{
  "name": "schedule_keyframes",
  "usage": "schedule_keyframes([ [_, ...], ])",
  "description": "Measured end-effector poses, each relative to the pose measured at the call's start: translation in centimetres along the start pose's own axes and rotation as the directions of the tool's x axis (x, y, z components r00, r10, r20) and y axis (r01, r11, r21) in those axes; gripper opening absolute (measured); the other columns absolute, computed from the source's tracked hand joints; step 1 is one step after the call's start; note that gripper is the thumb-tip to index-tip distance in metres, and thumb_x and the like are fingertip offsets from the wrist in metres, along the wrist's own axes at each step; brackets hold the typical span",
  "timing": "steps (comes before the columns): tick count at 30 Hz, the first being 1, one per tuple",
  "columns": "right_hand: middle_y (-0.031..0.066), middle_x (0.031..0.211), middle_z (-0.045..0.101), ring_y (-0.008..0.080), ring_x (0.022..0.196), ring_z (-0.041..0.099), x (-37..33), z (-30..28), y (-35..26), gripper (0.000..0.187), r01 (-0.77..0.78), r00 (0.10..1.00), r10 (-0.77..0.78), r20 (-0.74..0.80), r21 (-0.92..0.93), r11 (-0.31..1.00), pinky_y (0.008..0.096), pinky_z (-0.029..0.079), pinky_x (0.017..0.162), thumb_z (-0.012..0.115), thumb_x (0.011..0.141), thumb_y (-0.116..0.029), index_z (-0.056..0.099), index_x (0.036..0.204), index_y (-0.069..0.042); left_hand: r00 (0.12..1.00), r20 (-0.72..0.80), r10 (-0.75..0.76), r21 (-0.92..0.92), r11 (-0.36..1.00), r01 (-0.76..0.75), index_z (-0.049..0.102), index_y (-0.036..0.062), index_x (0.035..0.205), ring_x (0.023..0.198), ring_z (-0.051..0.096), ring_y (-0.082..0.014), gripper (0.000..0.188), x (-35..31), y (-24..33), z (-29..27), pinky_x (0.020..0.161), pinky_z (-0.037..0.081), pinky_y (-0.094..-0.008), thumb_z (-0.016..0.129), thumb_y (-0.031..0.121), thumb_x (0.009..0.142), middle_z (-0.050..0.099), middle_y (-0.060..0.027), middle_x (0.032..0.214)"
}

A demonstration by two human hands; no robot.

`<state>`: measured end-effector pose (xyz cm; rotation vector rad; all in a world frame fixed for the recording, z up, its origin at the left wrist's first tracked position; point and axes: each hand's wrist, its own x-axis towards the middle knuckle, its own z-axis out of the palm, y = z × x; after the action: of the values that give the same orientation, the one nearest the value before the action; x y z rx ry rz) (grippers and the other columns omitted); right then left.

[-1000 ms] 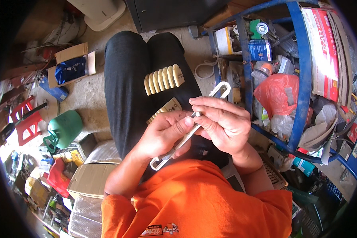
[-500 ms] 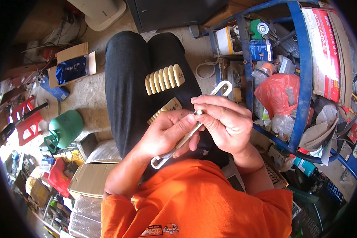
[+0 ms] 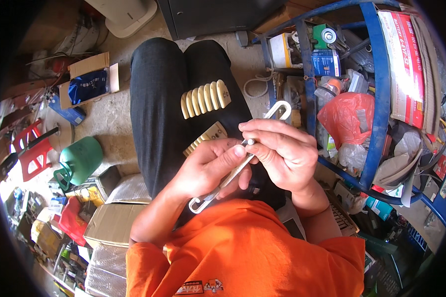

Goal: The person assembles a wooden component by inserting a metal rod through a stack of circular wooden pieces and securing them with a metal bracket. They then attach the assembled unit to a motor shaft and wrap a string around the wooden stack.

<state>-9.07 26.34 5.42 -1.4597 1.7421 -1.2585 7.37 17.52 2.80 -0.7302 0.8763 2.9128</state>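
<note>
1. at left: green container (image 3: 82, 157) on floor; farther off, open cardboard box (image 3: 90, 65).
2. left hand (image 3: 208, 162): clamped on mid-length of white slotted bar (image 3: 283, 103), thumb on top, lower fingers curled beneath.
3. far of left hand, on dark trousers (image 3: 156, 99): ribbed cream piece (image 3: 205, 100); nearer, second ribbed piece (image 3: 217, 132), partly hidden by left hand.
4. white slotted bar: held above lap, slanting from near left to far right, looped ends projecting past hands. judged light, fairly stiff, perhaps slippery if smooth; best gripped mid-length by outer edges, slot left clear.
5. small metal pin (image 3: 251, 142): against bar, between hands. cannot tell whether passed through slot. judged hard, easily dropped; best pinched by sides.
6. right hand (image 3: 286, 154): thumb and forefinger closed on small metal pin, other fingers bent alongside.
7. at right: red plastic bag (image 3: 346, 116) in blue metal rack (image 3: 380, 99).
</note>
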Motion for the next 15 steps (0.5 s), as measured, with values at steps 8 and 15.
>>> schedule_keyframes([
  [8, 0.0184, 0.098, 0.072, 0.0221, 0.079, 0.071, 0.01, 0.09, 0.33, 0.013, 0.028, 1.000, -0.028, -0.013, -0.010, 1.000, 0.0291, 0.058, 0.068, 0.072, 0.083, 0.000, 0.071, 0.094, 0.008, 0.999, 0.030, 0.030, -0.020, 0.999, -0.030, 0.057, -0.0037, 0.101, 0.044, 0.047, -0.0072, 0.037, 0.14, 0.00, -0.04, 0.042, 0.036, -0.0207, 0.043, 0.030, 0.106, 0.066, -0.0103, 0.077],
  [15, 0.0175, 0.099, 0.071, 0.0228, 0.081, 0.072, -0.07, -0.14, 0.33, 0.014, 0.004, 1.000, -0.004, 0.001, 0.011, 1.000, 0.0286, 0.058, 0.070, 0.072, 0.083, 0.000, 0.071, 0.095, 0.007, 1.000, 0.024, 0.018, -0.004, 1.000, -0.018, 0.056, -0.0022, 0.099, 0.042, 0.046, -0.0073, 0.038, 0.35, -0.15, 0.06, 0.041, 0.036, -0.0209, 0.042, 0.032, 0.106, 0.062, -0.0074, 0.070],
])
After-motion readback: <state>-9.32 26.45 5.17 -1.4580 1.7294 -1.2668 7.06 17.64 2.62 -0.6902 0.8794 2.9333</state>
